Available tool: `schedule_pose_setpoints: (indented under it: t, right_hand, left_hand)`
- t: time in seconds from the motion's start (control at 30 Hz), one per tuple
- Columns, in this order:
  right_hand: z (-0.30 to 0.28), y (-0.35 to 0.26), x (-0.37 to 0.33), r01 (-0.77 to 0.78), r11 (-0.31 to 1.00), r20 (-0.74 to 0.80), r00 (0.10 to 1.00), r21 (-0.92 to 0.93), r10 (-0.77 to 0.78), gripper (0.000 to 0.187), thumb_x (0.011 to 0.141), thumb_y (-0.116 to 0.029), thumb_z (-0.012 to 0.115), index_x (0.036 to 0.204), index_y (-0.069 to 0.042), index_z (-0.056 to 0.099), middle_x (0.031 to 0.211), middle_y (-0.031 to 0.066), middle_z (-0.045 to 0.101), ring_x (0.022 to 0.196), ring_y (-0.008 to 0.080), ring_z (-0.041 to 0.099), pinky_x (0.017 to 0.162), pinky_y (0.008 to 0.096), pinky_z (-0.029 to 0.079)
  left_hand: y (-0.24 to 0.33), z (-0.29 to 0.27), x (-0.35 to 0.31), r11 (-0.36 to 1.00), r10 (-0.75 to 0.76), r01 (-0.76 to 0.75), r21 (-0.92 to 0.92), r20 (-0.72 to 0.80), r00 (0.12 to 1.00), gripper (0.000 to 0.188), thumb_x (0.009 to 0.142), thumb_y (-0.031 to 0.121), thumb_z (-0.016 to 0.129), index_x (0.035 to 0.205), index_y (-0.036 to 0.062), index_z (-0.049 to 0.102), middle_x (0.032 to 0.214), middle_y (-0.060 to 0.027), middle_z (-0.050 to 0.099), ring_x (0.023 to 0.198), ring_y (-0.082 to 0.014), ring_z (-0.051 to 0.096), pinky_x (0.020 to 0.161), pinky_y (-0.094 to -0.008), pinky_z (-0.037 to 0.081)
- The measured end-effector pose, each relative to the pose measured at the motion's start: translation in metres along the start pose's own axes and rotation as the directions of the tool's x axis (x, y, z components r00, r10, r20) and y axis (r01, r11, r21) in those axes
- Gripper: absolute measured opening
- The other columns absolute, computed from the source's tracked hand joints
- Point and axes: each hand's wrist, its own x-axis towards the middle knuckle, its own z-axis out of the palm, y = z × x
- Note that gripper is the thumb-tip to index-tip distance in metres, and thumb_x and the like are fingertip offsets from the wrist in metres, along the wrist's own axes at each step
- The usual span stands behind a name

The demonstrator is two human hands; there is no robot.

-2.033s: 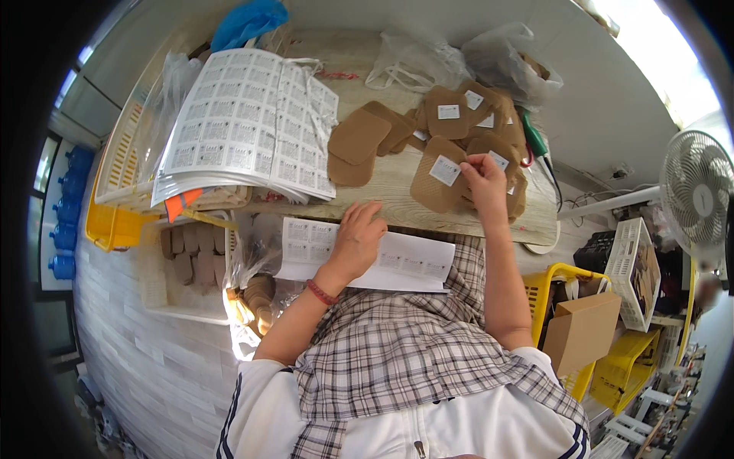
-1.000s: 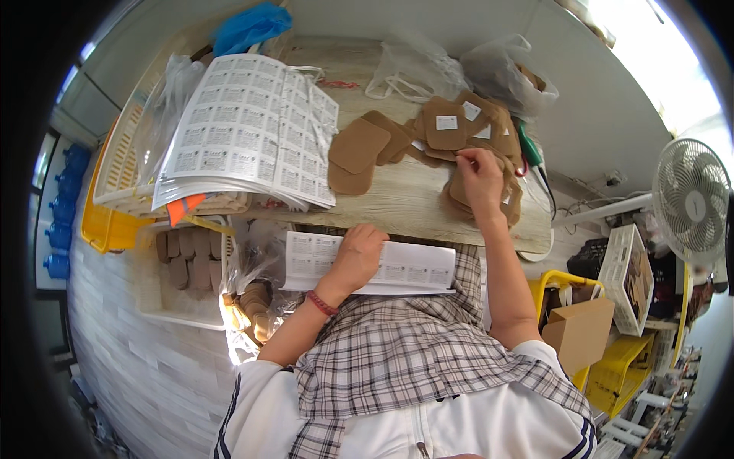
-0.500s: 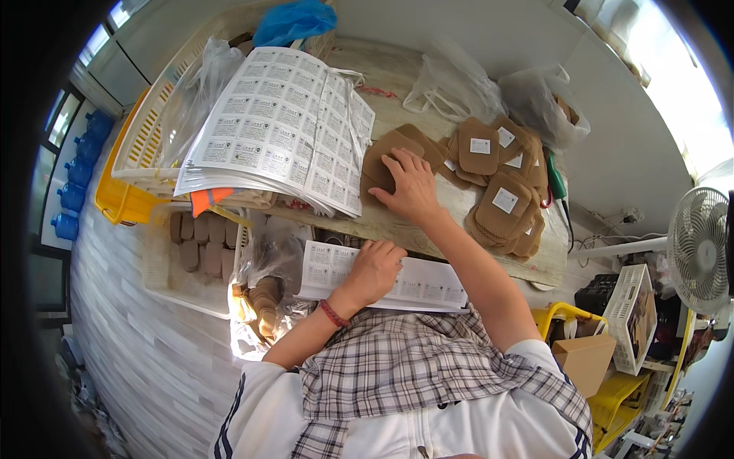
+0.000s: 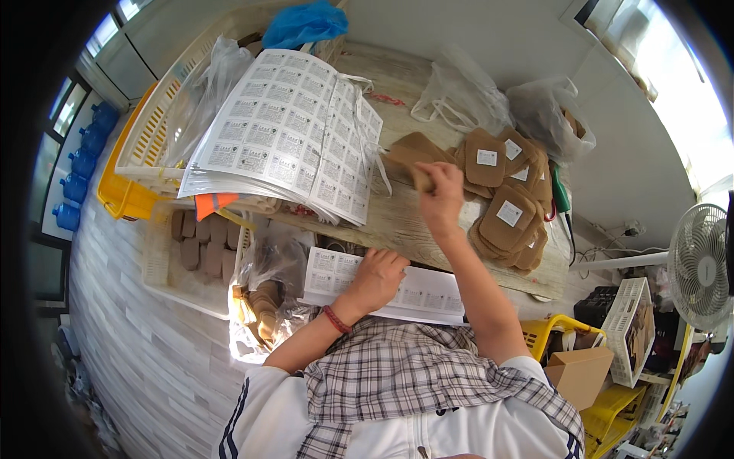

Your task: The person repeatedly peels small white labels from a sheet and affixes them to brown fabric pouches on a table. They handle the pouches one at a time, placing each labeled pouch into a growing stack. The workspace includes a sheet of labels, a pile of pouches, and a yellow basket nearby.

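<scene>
My right hand [image 4: 442, 197] is closed on a brown fabric pad [image 4: 422, 180], seen nearly edge-on above the worktable [image 4: 397, 227]. Curled fingers of my left hand [image 4: 376, 279] grip the upper edge of a strip of printed label sheet [image 4: 432, 293] across my lap. Beyond the right hand lie a few loose brown pads [image 4: 417, 145]. To their right are overlapping piles of rounded brown pads [image 4: 483, 164], several bearing a small white label. A nearer pile [image 4: 511, 214] also has a label on its top pad.
A thick stack of label sheets [image 4: 267, 126] covers the table's left side, beside a white crate [image 4: 145, 145]. Clear plastic bags [image 4: 462, 88] lie at the back. Below left stands a bin [image 4: 164, 264] of brown pieces. A fan [image 4: 697, 264] stands at the right.
My right hand, spread on the brown pads before, has closed on one and lifted it toward me and rightward. The left hand stays on the label sheet.
</scene>
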Motion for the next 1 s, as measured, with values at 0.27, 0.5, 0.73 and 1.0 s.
schedule_pose_setpoints:
  t: [0.27, 0.5, 0.73, 1.0]
  right_hand:
    - [-0.073, 0.025, 0.024, -0.315, 0.267, 0.117, 0.817, 0.911, 0.565, 0.029, 0.095, -0.01, 0.07, 0.121, 0.001, 0.064, 0.118, 0.0069, 0.068, 0.106, 0.017, 0.065, 0.093, 0.035, 0.052]
    - [-0.122, 0.032, 0.09, -0.605, 0.713, 0.601, 0.732, 0.355, 0.321, 0.031, 0.086, -0.002, 0.07, 0.117, -0.001, 0.067, 0.106, 0.0072, 0.072, 0.095, 0.0219, 0.069, 0.085, 0.0322, 0.053]
    - [-0.06, 0.021, 0.163, 0.282, 0.942, 0.89, 0.455, -0.182, 0.036, 0.054, 0.075, -0.004, 0.077, 0.127, -0.012, 0.063, 0.112, 0.0093, 0.069, 0.104, 0.0312, 0.064, 0.087, 0.0395, 0.05]
    - [0.018, 0.032, 0.15, 0.341, 0.881, 0.876, 0.459, -0.329, 0.149, 0.081, 0.07, -0.007, 0.076, 0.144, -0.016, 0.047, 0.129, 0.0095, 0.064, 0.123, 0.0335, 0.059, 0.095, 0.0433, 0.051]
  left_hand:
    - [0.002, 0.002, 0.001, 1.0, -0.003, 0.002, -0.023, -0.031, 1.0, 0.017, 0.081, 0.006, 0.067, 0.099, 0.0053, 0.065, 0.093, -0.0101, 0.062, 0.092, -0.0299, 0.059, 0.085, -0.0416, 0.041]
    - [0.002, 0.001, 0.002, 0.999, 0.032, -0.032, 0.002, -0.043, 0.999, 0.015, 0.083, 0.008, 0.066, 0.098, 0.0054, 0.064, 0.092, -0.0093, 0.062, 0.091, -0.0288, 0.058, 0.085, -0.0416, 0.041]
    - [0.001, 0.001, 0.002, 1.0, -0.017, 0.018, -0.018, 0.017, 1.0, 0.024, 0.08, 0.004, 0.069, 0.105, 0.0053, 0.064, 0.096, -0.0104, 0.063, 0.094, -0.0306, 0.059, 0.087, -0.0418, 0.041]
    - [0.003, -0.002, 0.001, 1.0, 0.0, 0.001, -0.01, 0.027, 1.0, 0.027, 0.08, 0.004, 0.069, 0.106, 0.0054, 0.064, 0.095, -0.0101, 0.063, 0.092, -0.0297, 0.059, 0.085, -0.0415, 0.041]
